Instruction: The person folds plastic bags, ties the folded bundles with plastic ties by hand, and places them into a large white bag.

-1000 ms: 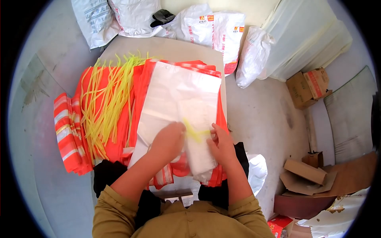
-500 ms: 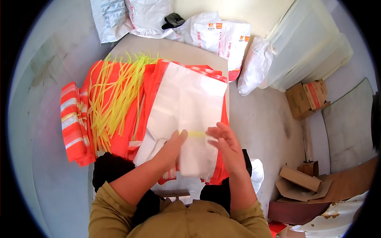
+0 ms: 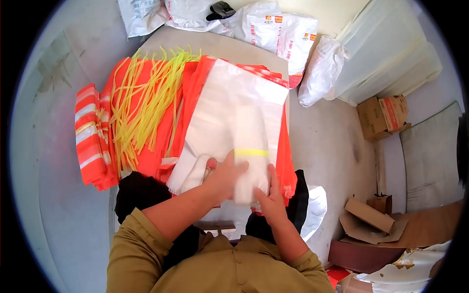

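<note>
A white folded bundle (image 3: 250, 129) with a yellow strip (image 3: 251, 152) around it lies over white sheets (image 3: 220, 97) on a red stack. My left hand (image 3: 228, 175) holds the bundle's left side, a little below the strip. On its lower right side, my right hand (image 3: 271, 198) grips it between thumb and fingers. Left of the sheets, many loose yellow strips (image 3: 146, 102) lie across red material (image 3: 124, 73). A rolled white piece (image 3: 196, 172) rests beside my left wrist.
Red and white striped folded bundles (image 3: 89, 139) are at the far left. White printed sacks (image 3: 264, 29) stand behind the work surface (image 3: 190, 41). Cardboard boxes (image 3: 378, 117) sit on the floor at the right, with flattened cardboard (image 3: 373, 222) nearer.
The yellow strip, loose and crossed earlier, now lies flat around the bundle. My right hand has come down from the strip and closed on the bundle's lower part. The view has shifted slightly.
</note>
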A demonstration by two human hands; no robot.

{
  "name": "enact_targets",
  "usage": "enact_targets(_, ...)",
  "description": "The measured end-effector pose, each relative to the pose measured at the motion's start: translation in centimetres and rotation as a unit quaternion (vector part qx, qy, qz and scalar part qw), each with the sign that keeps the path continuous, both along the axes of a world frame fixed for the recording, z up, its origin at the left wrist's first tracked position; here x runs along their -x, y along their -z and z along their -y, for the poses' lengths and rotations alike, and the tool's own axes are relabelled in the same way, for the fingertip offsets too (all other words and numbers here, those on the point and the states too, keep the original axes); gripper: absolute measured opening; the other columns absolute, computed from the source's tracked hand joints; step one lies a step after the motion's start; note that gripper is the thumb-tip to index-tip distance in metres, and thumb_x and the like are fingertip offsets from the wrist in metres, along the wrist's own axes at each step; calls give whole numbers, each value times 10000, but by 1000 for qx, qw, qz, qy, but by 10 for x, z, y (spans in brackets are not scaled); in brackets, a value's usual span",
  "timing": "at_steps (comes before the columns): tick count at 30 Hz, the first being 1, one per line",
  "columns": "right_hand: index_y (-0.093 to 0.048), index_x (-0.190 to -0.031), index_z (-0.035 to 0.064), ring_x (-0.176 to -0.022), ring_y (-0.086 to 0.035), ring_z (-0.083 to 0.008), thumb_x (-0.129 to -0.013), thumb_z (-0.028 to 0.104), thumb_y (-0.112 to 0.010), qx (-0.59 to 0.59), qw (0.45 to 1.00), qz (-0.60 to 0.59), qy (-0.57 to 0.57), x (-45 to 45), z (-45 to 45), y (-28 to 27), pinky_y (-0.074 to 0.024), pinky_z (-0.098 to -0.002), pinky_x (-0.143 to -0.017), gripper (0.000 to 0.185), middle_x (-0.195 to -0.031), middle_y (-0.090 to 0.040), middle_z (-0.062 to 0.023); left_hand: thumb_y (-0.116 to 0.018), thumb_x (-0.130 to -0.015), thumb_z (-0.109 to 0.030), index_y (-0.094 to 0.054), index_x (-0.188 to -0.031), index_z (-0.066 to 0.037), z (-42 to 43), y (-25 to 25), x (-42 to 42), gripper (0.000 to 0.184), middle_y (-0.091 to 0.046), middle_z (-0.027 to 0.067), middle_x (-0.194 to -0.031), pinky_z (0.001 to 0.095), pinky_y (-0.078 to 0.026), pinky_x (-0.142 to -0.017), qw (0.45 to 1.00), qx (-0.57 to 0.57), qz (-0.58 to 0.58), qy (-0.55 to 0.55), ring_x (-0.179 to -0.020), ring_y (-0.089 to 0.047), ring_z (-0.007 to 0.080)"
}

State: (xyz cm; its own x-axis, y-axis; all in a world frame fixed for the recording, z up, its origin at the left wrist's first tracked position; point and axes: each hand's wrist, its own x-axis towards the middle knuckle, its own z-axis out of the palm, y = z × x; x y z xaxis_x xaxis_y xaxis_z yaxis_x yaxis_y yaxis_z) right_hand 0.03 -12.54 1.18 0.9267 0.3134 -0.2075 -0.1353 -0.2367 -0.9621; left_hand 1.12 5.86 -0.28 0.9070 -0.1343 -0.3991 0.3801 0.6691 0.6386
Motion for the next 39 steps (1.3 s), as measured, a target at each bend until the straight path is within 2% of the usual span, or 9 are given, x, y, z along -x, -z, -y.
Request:
enact_targets(8,-188,-1635,38,-1309,-560,-233,-1094,153,-470,-145,984,8,107,-52,33,-2,-451,-382,-1116,621,-1500,-526,-179,-540,-1040,-38,-281,-1596,-91,5,-3,0,616,-533,85,-1451,393,-498,-1075,986,94,47,131,-1283,-568,190)
enact_targets(11,-238,-1616,14,-1347,-526,-244,-1054,108,-513,-159,979,-17,126,-61,30,-7,-425,-378,-1134,633,-1511,-508,-181,-562,-1029,-31,-270,-1602,-84,14,4,4,646,-512,96,-1481,380,-478,-1087,988,49,63,136,-1313,-541,185)
enact_targets(13,-300,-1607,31,-1421,-452,-258,-1014,101,-534,-134,983,-20,121,-60,20,-14,-373,-379,-1168,641,-1551,-461,-185,-568,-1022,-26,-252,-1610,-83,23,24,4,669,-490,104,-1503,362,-462,-1092,983,-84,111,121,-1332,-518,178)
enact_targets(17,-368,-1568,21,-1423,-457,-296,-973,63,-589,66,986,133,80,-69,34,-2,-383,-416,-1166,636,-1544,-475,-200,-569,-996,-6,-190,-1632,-86,24,29,4,745,-440,137,-1544,352,-410,-1129,971,-166,127,114,-1372,-469,198)
enact_targets(20,-463,-1498,32,-1406,-462,-330,-964,55,-607,288,868,402,-41,-92,43,-24,-429,-432,-1114,554,-1519,-496,-197,-562,-977,-6,-146,-1644,-83,25,32,6,790,-421,177,-1555,374,-375,-1159,940,-279,152,122,-1392,-448,248)
enact_targets(23,-488,-1490,41,-1387,-481,-353,-977,90,-608,328,845,411,-98,-118,35,-36,-438,-430,-1094,529,-1509,-505,-194,-561,-968,-18,-125,-1652,-93,18,-6,9,814,-396,219,-1570,395,-346,-1180,938,-295,108,145,-1431,-415,293)
enact_targets(29,-599,-1395,53,-1025,-630,-228,-946,121,-669,199,973,118,3,-156,24,-27,-503,-363,-939,460,-1270,-674,-123,-570,-966,-41,-130,-1656,-119,17,-2,6,822,-448,260,-1517,400,-352,-1171,903,-367,150,167,-1412,-446,336)
enact_targets(32,-648,-1334,32,-972,-608,-158,-934,99,-688,114,986,118,28,-151,27,-23,-499,-302,-889,407,-1197,-693,-69,-581,-959,-34,-139,-1651,-113,19,-4,8,825,-511,256,-1450,399,-379,-1148,896,-380,169,153,-1362,-498,330)
enact_targets(39,-604,-1366,-3,-1113,-604,-149,-961,-16,-634,53,993,101,7,-133,50,-28,-492,-301,-994,406,-1196,-649,-49,-637,-943,-47,-214,-1611,-86,25,12,2,791,-612,201,-1332,366,-474,-1038,889,-387,166,181,-1226,-608,258)
